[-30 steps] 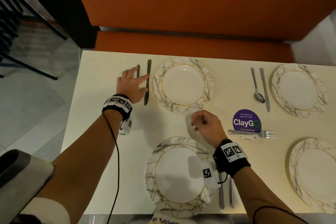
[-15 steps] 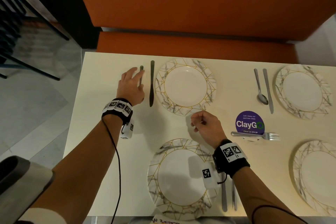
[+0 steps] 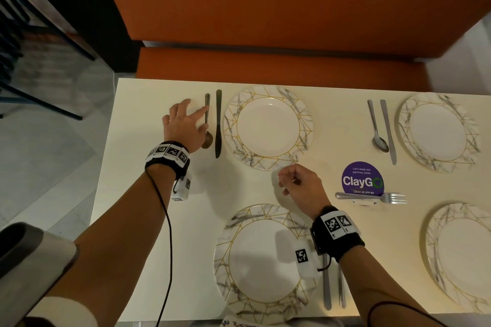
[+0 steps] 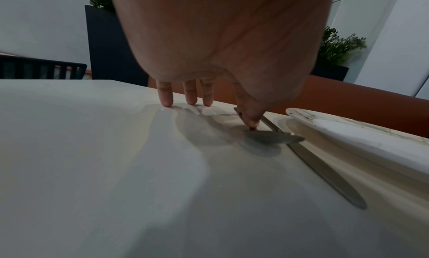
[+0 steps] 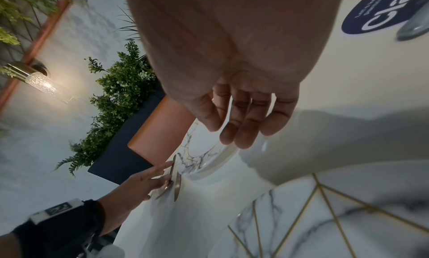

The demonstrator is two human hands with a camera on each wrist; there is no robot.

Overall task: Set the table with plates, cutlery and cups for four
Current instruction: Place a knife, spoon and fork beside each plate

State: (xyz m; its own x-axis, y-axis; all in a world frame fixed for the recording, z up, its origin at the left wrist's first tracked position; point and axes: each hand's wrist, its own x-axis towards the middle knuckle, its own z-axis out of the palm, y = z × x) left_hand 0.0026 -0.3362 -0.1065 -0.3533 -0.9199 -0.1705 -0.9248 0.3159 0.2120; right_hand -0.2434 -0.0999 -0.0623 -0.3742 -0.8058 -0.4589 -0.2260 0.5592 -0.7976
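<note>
A spoon (image 3: 207,125) and a knife (image 3: 218,125) lie side by side, left of the far-left marbled plate (image 3: 268,127). My left hand (image 3: 198,121) lies flat beside them with straight fingers. Its index finger rests along the spoon's handle. In the left wrist view the thumb (image 4: 249,119) presses the spoon (image 4: 271,138) just above its bowl, and three fingertips (image 4: 166,100) touch the table. My right hand (image 3: 297,183) hovers between the two left plates, loosely curled and holding nothing; the right wrist view shows its fingers (image 5: 246,126) bare.
A near-left plate (image 3: 265,260) has cutlery (image 3: 326,287) on its right, partly under my wrist. The far-right plate (image 3: 438,133) has a spoon (image 3: 376,127) and a knife (image 3: 388,130). A fork (image 3: 372,197) lies by a purple ClayGo sign (image 3: 362,178). A fourth plate (image 3: 462,255) sits near right; an orange bench (image 3: 265,66) stands behind.
My left hand has slid left off the knife and now touches only the spoon, whose bowl has come into sight. The right hand has stayed where it was.
</note>
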